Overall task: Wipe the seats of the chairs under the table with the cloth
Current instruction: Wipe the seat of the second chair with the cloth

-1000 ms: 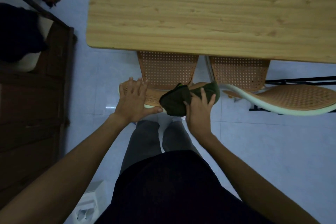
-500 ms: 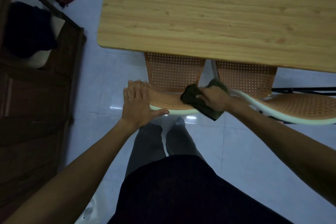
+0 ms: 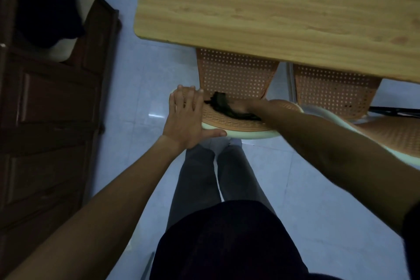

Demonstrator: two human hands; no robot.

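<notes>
Two orange perforated chairs are pushed under the wooden table [image 3: 284,11]. The left chair [image 3: 234,75] has a pale-rimmed backrest top nearest me, and its seat shows below the table edge. My left hand [image 3: 186,118] lies flat on the left end of that backrest, fingers spread. My right hand [image 3: 244,107] reaches down behind the backrest onto the seat, mostly hidden, pressing a dark green cloth [image 3: 223,107]. The right chair [image 3: 336,88] stands beside it, its backrest partly behind my right forearm.
A dark wooden cabinet [image 3: 45,120] lines the left side, with a dark bundle [image 3: 47,11] on top. Pale floor tiles [image 3: 136,88] run between cabinet and chairs. A black metal frame [image 3: 395,112] shows at the right. My legs stand close behind the left chair.
My right hand has moved the cloth from the top of the backrest down and left onto the left chair's seat. The left hand has stayed on the backrest. The view has shifted closer.
</notes>
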